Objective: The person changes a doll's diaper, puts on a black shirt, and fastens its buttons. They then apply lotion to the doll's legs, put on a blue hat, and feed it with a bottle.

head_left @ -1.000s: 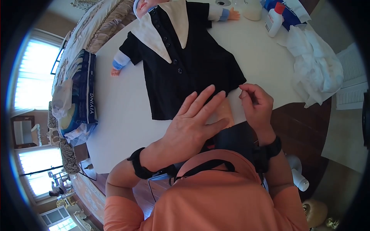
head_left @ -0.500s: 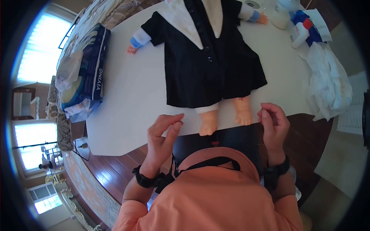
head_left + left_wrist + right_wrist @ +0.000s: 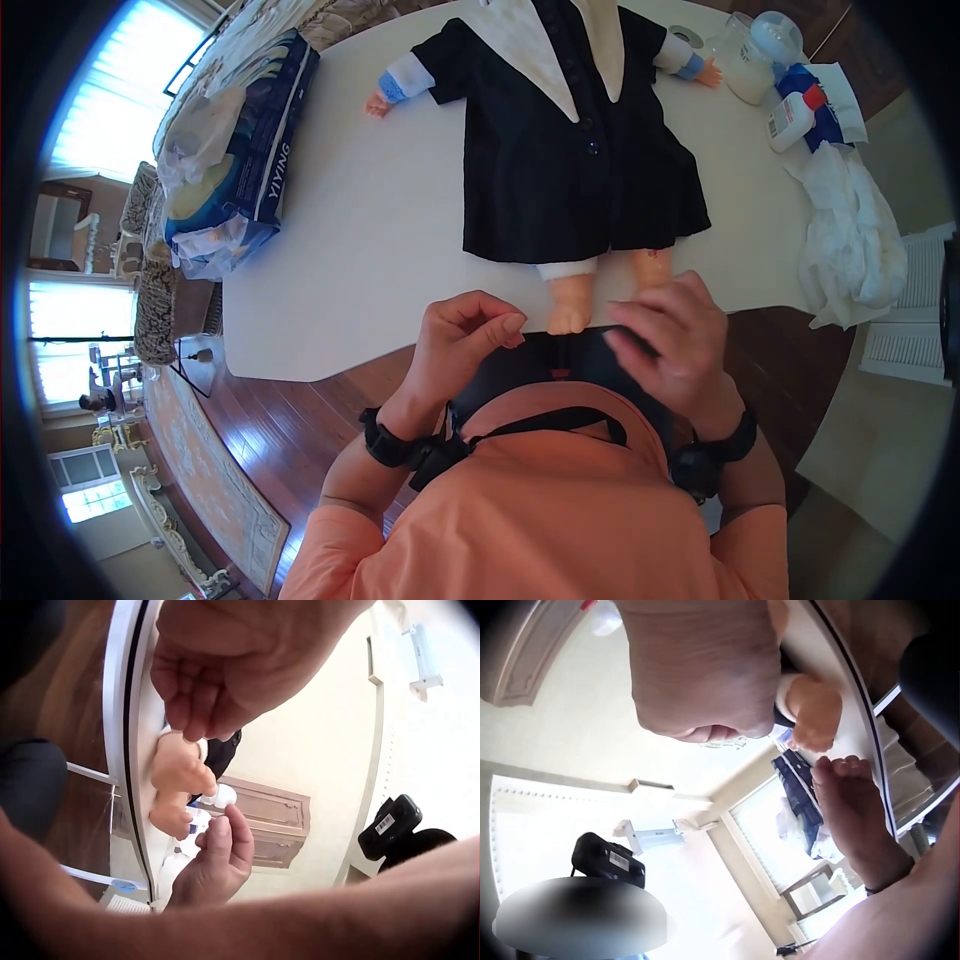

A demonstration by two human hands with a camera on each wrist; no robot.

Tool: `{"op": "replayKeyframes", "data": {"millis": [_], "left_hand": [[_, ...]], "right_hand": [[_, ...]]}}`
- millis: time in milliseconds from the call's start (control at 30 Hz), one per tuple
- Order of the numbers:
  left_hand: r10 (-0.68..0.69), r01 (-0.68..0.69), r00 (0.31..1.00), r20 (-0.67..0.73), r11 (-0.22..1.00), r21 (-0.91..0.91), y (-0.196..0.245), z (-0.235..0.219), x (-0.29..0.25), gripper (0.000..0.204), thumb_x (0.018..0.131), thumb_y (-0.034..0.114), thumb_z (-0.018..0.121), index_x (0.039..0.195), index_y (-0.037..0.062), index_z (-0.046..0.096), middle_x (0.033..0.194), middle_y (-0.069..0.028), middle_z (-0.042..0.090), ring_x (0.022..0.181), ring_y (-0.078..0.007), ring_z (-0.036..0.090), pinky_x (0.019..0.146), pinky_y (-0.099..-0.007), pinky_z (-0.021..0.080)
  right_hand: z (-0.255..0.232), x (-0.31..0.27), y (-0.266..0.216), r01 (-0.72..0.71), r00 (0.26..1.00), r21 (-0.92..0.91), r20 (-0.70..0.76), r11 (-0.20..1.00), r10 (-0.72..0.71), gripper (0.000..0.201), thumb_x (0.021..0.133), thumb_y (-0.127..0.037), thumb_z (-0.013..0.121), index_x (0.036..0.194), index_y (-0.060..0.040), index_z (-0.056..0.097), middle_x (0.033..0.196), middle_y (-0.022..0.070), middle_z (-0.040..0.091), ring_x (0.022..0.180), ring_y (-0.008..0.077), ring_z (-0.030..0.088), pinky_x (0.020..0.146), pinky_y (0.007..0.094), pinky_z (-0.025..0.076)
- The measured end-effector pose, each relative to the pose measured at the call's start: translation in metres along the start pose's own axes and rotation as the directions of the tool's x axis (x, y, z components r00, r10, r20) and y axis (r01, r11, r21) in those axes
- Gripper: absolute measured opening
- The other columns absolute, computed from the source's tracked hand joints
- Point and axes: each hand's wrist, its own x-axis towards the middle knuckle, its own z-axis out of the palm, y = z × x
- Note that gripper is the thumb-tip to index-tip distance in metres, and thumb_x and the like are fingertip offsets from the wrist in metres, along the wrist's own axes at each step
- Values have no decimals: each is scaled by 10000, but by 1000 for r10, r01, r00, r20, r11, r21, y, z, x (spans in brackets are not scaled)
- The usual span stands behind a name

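Observation:
On the white table (image 3: 330, 250) a doll lies on its back in a black button-front dress (image 3: 530, 190) with a pointed cream collar (image 3: 535, 60). Its bare left-side foot (image 3: 570, 305) juts over the table's front edge. My left hand (image 3: 458, 345) hovers just left of that foot, fingers loosely bent and holding nothing. At the other side, my right hand (image 3: 680, 345) hangs in front of the doll's second leg (image 3: 653, 268) and hides that foot in the head view. Its fingers are loosely bent too, with nothing between them. Both feet show in the left wrist view.
A blue YIYING diaper pack (image 3: 260, 160) stands on the left. To the right are a white bottle with a red cap (image 3: 795, 120), a clear jar (image 3: 745, 75) and a crumpled white plastic bag (image 3: 850, 235). Table edge lies close to my lap.
The left hand has drawn back from over the dress hem to beside the foot. The right hand has turned and moved inward over the second foot. The head view has shifted; the doll lies as before.

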Motion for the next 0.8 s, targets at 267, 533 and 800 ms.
{"op": "replayKeyframes", "data": {"millis": [267, 533, 800], "left_hand": [[-57, 61, 998, 39, 991, -123, 3, 0, -6, 306, 898, 256, 452, 931, -17, 587, 836, -94, 622, 779, -146, 587, 725, -261, 459], [-139, 198, 963, 231, 946, -258, 8, 6, -2, 437, 914, 299, 402, 1220, -12, 411, 1156, -133, 504, 1092, -205, 474, 917, -308, 372], [-16, 477, 800, 599, 623, -620, -9, 13, 38, 437, 922, 368, 310, 1136, 13, 449, 1080, -106, 535, 1013, -201, 508, 918, -343, 367]], "right_hand": [[26, 11, -6, 22, 989, -57, 150, 998, -13, 294, 525, -111, 720, 800, -106, 617, 723, 1, 453, 692, 184, 442, 598, 293, 392], [23, 3, -12, -5, 993, -159, 112, 987, 23, 336, 511, -101, 731, 830, -92, 624, 742, 11, 460, 704, 189, 447, 595, 306, 388], [33, -3, -24, 3, 999, -111, 52, 994, 3, 353, 589, -73, 678, 934, -43, 609, 786, 37, 481, 712, 205, 472, 590, 306, 401]]}}
